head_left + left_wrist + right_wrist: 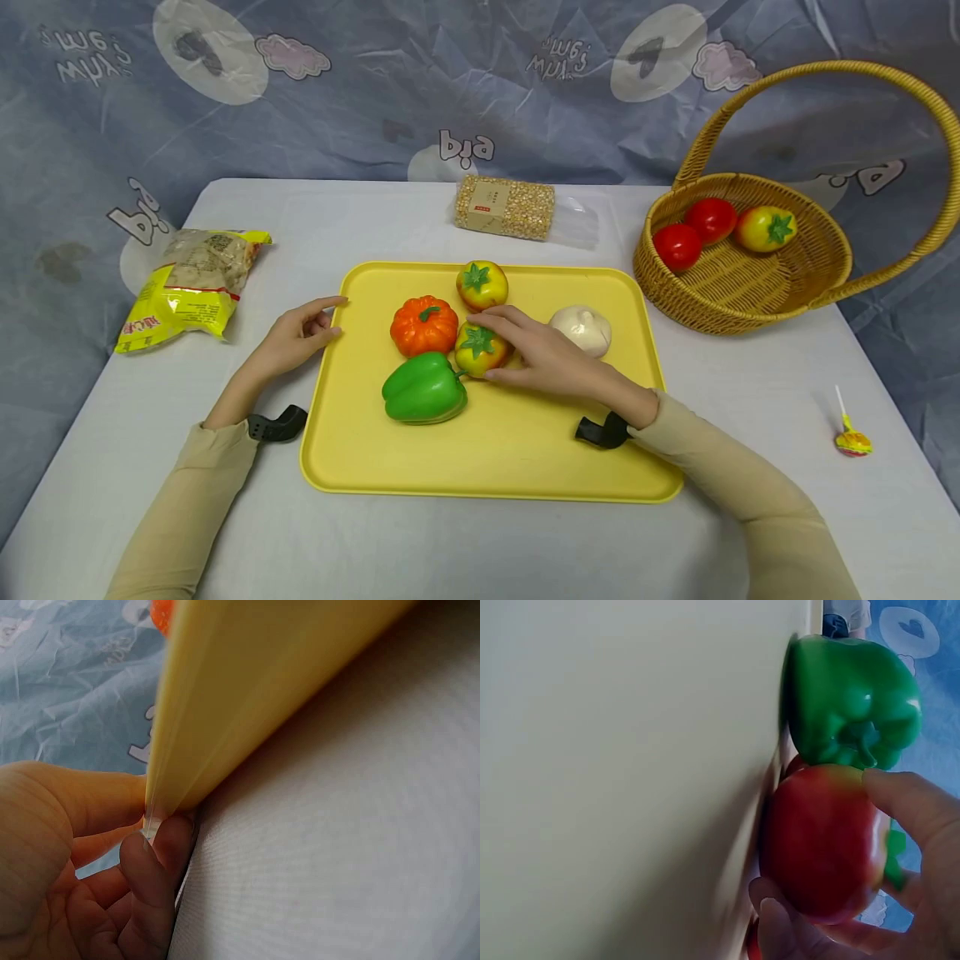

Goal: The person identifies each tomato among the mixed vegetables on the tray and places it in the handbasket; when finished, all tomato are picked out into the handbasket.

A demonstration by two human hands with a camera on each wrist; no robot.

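My right hand [551, 354] holds a yellow-and-red tomato [474, 358] with a green star-shaped stem, on the yellow tray [480, 454]. In the right wrist view, thumb and fingers curve round the tomato [821, 840], which sits close against the green bell pepper [855, 697]. A small orange pumpkin [420, 329] lies left of it, a second tomato [487, 292] behind, and a white garlic bulb [585, 329] beyond the right hand. At the tray's left rim rests my left hand [292, 337]. Its thumb and index finger touch the rim; the other fingers bend below.
A wicker basket [738, 312] with a tall handle stands at the back right, holding several tomatoes. Behind the tray lies a bag of yellow grains [528, 212]. A yellow snack bag [195, 287] is at the left, a lollipop [852, 440] at the right.
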